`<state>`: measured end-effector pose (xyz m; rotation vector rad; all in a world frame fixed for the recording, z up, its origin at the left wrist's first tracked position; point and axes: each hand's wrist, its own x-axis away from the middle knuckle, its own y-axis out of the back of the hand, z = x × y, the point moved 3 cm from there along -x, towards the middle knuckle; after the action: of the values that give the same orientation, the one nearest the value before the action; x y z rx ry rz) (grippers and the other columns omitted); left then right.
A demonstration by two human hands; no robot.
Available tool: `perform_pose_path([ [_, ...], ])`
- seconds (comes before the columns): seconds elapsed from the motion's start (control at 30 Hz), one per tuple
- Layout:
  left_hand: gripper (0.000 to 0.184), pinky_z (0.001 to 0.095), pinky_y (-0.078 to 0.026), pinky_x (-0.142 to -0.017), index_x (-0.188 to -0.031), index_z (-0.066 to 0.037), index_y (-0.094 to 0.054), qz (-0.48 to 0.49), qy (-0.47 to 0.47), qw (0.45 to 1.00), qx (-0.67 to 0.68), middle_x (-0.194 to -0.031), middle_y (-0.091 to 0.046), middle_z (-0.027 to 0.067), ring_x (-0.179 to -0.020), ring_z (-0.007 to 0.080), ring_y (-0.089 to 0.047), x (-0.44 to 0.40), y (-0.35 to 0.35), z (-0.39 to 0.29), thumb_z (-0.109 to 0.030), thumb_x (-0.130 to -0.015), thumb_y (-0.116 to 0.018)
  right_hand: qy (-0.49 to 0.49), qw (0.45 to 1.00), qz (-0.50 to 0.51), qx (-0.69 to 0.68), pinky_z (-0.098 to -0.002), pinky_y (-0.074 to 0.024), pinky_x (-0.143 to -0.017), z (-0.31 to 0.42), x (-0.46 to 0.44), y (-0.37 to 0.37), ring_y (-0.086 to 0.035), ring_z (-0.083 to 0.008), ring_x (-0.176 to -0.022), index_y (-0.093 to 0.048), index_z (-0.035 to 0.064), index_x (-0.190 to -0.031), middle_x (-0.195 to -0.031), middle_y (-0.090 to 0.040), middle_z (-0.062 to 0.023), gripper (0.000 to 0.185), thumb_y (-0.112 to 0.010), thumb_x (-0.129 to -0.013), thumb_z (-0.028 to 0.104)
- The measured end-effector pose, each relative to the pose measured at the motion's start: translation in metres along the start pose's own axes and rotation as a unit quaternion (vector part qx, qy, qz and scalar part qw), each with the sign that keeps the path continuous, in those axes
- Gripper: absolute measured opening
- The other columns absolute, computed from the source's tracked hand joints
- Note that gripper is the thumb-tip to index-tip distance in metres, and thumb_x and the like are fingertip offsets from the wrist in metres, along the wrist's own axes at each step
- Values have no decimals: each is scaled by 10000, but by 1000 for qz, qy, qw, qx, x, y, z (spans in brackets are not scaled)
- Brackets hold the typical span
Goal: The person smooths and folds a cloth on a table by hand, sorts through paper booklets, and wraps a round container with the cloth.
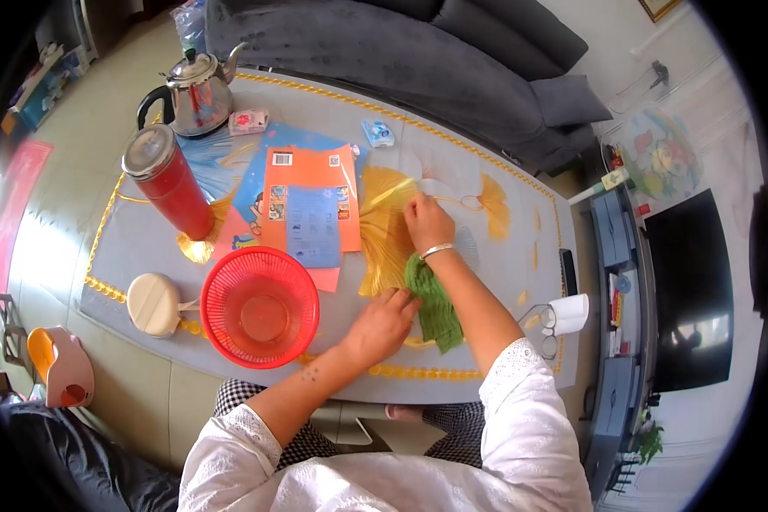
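A green knitted piece [436,309] lies on the table in front of me, partly under my right forearm. At its left edge is my left hand [380,326], fingers bent and drawn together, with the fingertips on the knit. My right hand [428,224] is just beyond the far end of the green piece, over a yellow leaf print. Its fingers are curled closed, and whatever is between them is too small or hidden to make out. A bracelet [437,250] circles the right wrist.
A red plastic basket [310,328] stands left of my left hand, beside a beige lidded item [154,305]. Farther back are a red thermos [179,192], a steel kettle [200,96], an orange booklet [310,171] and a tissue pack [378,132]. Glasses [548,328] and a white cup [569,313] sit at right.
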<state>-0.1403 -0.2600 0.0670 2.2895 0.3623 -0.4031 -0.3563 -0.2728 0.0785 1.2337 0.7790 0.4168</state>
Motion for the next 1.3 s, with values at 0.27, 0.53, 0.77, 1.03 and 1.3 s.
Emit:
perform_pose_path([
  [0.27, 378, 443, -478, -937, -1181, -16, -600, -14, -13, 1000, 25, -1189, -575, 183, -1086, 366, -558, -3, 5, -3, -75, -811, -655, -112, 988, -96, 35, -420, -513, -659, -154, 105, 112, -652, -280, -786, -600, 131, -902, -868, -654, -61, 129, -690, -867, 217],
  [0.53, 357, 444, -481, -927, -1165, -24, -612, -30, -34, 999, 11, -1153, -594, 167, -1064, 371, -565, -6, 11, -10, -71, -815, -662, -191, 954, -56, 224, -424, -507, -814, -232, 210, 150, -621, -288, -1013, -631, 78, -1045, -1059, -649, -83, 258, -706, -836, 208],
  [0.77, 382, 456, -475, -925, -1186, -4, -590, -40, -16, 999, 6, -1146, -591, 182, -1061, 378, -563, -7, 11, -8, -69, -815, -655, 233, 972, 22, 26, -448, -361, -1099, -63, 167, 109, -467, -280, -1323, -533, 98, -1374, -1413, -519, -96, 488, -614, -902, 190],
  [1.03, 466, 471, -445, -983, -1251, 33, -520, -41, 41, 998, 0, -1247, -539, 223, -1164, 407, -521, -2, 23, -5, -90, -822, -659, 200, 969, 110, 95, -448, -194, -1204, -60, 63, 7, -236, -230, -1489, -289, 123, -1540, -1607, -282, -58, 556, -338, -1043, 365],
  [1.3, 467, 475, -415, -1020, -1258, 18, -542, 11, 75, 996, -42, -1306, -516, 193, -1246, 363, -480, 1, 12, -4, -154, -841, -666, -149, 982, 98, 58, -448, -145, -1214, -170, -78, -35, -174, -236, -1506, -273, 141, -1552, -1632, -215, -48, 613, -218, -1040, 473],
])
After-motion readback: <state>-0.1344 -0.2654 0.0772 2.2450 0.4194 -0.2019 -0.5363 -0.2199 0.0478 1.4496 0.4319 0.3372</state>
